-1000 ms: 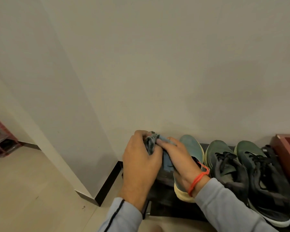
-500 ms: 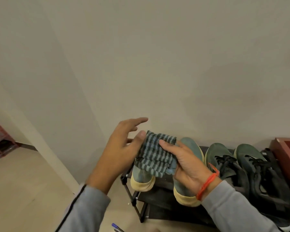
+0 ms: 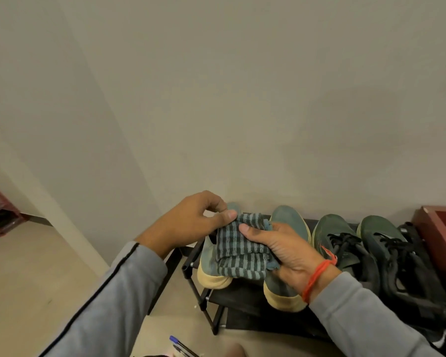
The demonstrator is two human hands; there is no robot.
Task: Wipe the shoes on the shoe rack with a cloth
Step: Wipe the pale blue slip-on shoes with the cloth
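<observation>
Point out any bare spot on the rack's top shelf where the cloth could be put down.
Top shelf of the rack is crowded: teal shoes and dark green shoes sit side by side up to the red box. The only bare shelf is the dark strip between the teal heels. Both hands, left and right, hold the striped cloth above it.

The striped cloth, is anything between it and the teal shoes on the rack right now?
Nothing visible. Both the left hand and right hand hold the striped cloth directly over the teal shoes.
</observation>
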